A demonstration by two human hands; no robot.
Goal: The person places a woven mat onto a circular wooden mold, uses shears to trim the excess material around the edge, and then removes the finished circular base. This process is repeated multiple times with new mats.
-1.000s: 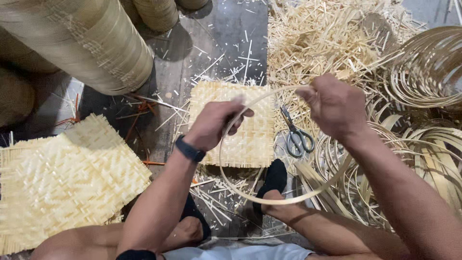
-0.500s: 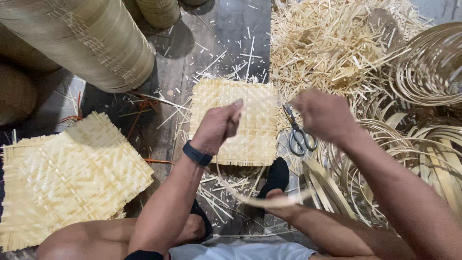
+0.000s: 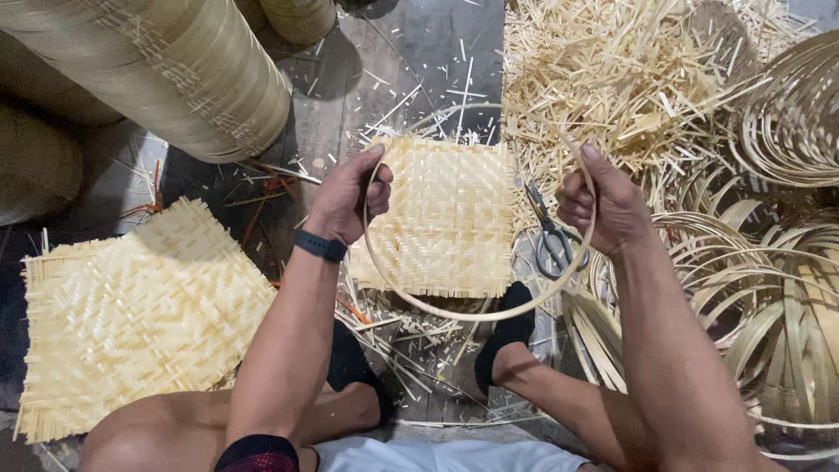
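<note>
left hand [image 3: 350, 199] is curled tight around one side of the bamboo hoop [image 3: 476, 312], and my right hand [image 3: 603, 205] is clamped on the other side, thumb up. the hoop hangs between them above the small woven mat [image 3: 450, 218] on the floor, its lower arc dipping toward my feet. i judge the step as rounding the strip into an even ring, so i'd hold both grips level, press evenly, and bend gently so it doesn't kink or split. scissors [image 3: 551, 240] lie just beside the mat, below my right hand. a larger woven mat [image 3: 131, 306] sits well to the left. i can't make out where the strip's ends overlap; the top arc fades into the pile of bamboo slivers [image 3: 629, 79]. the coiled strips [image 3: 778, 288] at right are cut off by the frame.
</note>
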